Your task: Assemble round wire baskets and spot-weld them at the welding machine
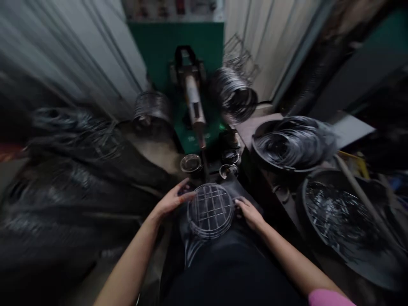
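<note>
A round wire grid of crossed bars inside a ring lies over my lap, with more wire rings showing under its near edge. My left hand holds it at the left rim, thumb laid over the wire; its other fingers are partly hidden and blurred. At the right rim, my right hand has its fingers closed in a pinch on the edge. Just beyond the grid, the copper-coloured tip of an electrode arm points down from a green machine.
Coiled wire rings hang in a bundle right of the machine and another bundle left. A dark basin holds wire rings; a larger tub holds short wire pieces. Dark sheeting with tangled wire covers the left side.
</note>
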`<action>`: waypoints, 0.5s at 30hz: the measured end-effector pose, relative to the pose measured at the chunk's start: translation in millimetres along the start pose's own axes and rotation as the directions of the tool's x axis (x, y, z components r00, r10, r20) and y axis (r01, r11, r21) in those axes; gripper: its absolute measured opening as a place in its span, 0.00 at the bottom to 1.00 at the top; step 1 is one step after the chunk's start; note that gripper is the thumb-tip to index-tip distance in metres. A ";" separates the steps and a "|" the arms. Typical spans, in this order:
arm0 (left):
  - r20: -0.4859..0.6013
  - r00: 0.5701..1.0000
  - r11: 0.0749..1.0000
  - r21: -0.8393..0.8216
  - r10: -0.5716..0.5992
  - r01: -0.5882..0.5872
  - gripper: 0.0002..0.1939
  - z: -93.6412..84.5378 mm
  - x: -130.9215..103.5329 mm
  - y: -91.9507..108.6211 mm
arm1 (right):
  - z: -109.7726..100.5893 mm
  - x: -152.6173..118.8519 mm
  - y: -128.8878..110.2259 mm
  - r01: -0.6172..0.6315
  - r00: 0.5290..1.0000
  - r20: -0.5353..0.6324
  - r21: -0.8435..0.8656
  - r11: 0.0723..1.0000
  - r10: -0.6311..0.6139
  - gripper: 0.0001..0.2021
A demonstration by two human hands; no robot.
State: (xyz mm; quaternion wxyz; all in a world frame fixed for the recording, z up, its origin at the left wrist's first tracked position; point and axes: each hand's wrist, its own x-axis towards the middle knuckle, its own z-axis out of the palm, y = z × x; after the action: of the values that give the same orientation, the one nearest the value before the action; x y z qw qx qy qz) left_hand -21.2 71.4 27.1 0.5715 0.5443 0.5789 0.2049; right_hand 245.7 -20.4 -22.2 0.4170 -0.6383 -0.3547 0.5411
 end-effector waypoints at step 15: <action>0.462 0.856 0.966 0.212 -0.232 0.147 0.29 54.2 77.5 35.9 | -202.9 -31.5 -21.2 -0.110 0.846 -0.490 -0.545 0.831 -0.209 0.13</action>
State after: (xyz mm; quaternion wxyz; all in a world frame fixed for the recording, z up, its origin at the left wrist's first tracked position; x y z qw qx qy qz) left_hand 60.0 129.1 9.8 0.6670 0.5646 0.4841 -0.0447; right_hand 440.7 -70.5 23.1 0.3101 -0.8451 -0.3838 0.2058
